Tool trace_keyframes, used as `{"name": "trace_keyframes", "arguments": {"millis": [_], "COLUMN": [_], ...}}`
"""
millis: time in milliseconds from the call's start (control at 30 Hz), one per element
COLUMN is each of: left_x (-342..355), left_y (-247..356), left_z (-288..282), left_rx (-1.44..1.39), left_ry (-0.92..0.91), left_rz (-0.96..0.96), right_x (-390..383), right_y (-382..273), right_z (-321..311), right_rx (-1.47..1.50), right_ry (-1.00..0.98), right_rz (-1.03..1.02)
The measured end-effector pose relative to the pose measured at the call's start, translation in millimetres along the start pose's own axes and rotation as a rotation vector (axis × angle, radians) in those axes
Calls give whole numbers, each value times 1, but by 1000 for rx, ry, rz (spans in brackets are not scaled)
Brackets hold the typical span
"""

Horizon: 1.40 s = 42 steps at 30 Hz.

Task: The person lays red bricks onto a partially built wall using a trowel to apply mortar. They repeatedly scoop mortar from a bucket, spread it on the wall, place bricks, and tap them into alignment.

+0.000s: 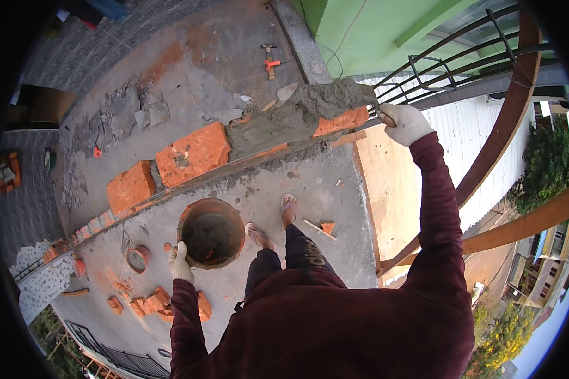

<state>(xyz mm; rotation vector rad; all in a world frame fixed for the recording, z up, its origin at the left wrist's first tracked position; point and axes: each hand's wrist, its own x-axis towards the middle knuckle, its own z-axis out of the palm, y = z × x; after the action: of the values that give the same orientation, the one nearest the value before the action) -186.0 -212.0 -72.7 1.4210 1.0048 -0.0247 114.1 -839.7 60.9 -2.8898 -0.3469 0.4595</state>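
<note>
The person stands on a grey concrete floor [310, 252] beside a low brick wall [101, 221] that runs slantwise across the view. The gloved right hand [407, 124] is out at the right end of the wall, its fingers curled around what looks like a small brown handle [387, 119]; what the handle belongs to is hard to make out. Just beside that hand, a thick bed of wet mortar [335, 96] is heaped over an orange brick [341, 123] and spreads left along the wall top. Farther left sit a large brick [193, 153] and a smaller brick [131, 187], close together. The gloved left hand [181, 264] is at the left side of a round bucket [212, 204] holding grey mortar; whether its fingers grip the rim cannot be told. The bucket stands on the floor near the person's sandalled feet [259, 235]. Past the mortar, a trowel [287, 93] lies with its wooden handle pointing down and left, and a hammer [269, 55] lies beyond it. Broken bricks [155, 302] are piled at the lower left, near a small red pail [138, 259].
</note>
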Motion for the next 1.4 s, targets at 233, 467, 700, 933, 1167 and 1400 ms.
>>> {"name": "trace_keyframes", "arguments": {"millis": [233,467,700,933,1167,1400], "left_x": [-6,22,11,28,29,-4], "left_y": [7,-1,0,-18,-21,-16], "left_z": [-2,20,34,-18,-93,-161], "left_rx": [-41,29,-77,-51,129,56], "left_ry": [-21,-156,-161,-243,-237,-120], "left_rz": [-13,2,0,-127,-173,-134], "right_x": [-25,35,-10,-180,-99,-18], "right_y": [-33,-108,-68,-102,-192,-282], "right_z": [40,13,-20,54,246,267], "right_rx": [-298,-512,-538,892,2062,2365], "right_ry": [251,185,88,127,423,475], "right_rz": [91,-130,190,858,728,485]}}
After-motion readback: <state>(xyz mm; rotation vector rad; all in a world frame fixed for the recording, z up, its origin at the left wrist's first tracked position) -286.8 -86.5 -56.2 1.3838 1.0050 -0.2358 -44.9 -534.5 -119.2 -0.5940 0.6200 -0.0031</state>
